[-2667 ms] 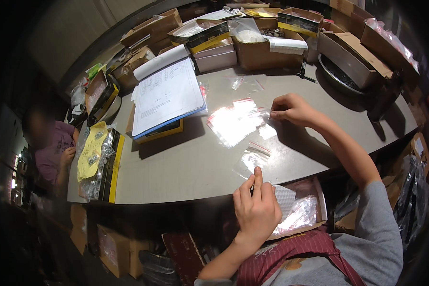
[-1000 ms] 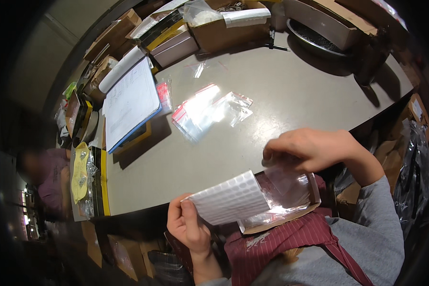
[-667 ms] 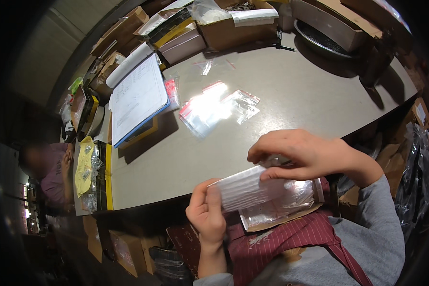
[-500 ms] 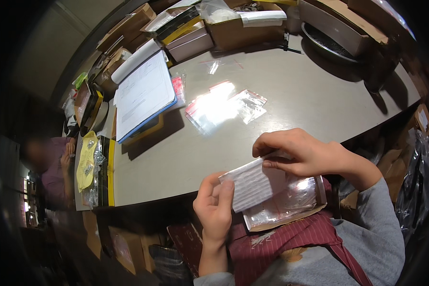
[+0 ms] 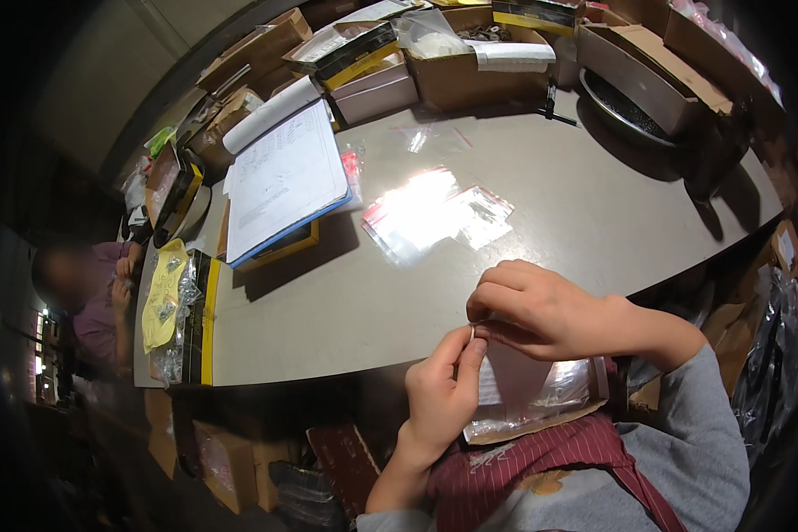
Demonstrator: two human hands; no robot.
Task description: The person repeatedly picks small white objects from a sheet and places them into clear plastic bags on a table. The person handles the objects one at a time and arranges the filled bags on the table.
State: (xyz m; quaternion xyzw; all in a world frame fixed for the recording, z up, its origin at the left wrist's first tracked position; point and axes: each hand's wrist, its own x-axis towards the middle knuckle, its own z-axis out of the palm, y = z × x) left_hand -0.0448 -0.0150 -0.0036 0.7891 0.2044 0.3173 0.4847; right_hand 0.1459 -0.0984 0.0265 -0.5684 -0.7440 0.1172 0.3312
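Observation:
Over my lap, my left hand [image 5: 442, 395] and my right hand [image 5: 550, 312] meet with their fingertips pinched together. A thin pale edge shows between the fingertips; the rest of what they hold is mostly hidden by the fingers. Just below the hands, a shallow cardboard box [image 5: 534, 427] rests on my lap against the striped maroon apron [image 5: 532, 470]. Clear, shiny plastic bags [image 5: 569, 387] lie in it, partly covered by my hands and their shadow. On the table beyond, a spread of small clear zip bags [image 5: 479, 217] with red edges catches the glare.
A clipboard with papers [image 5: 284, 177] leans at the left over a box. Cardboard boxes [image 5: 479, 82] line the table's back, and a round dark-filled pan [image 5: 629, 111] stands at the right. A yellow paper [image 5: 162, 297] lies on a box at left, near a co-worker [image 5: 102, 301].
My left hand has moved right and up to meet my right hand, which has lowered slightly. The white ribbed sheet, spread between them before, no longer shows its broad face. The view has shifted a little.

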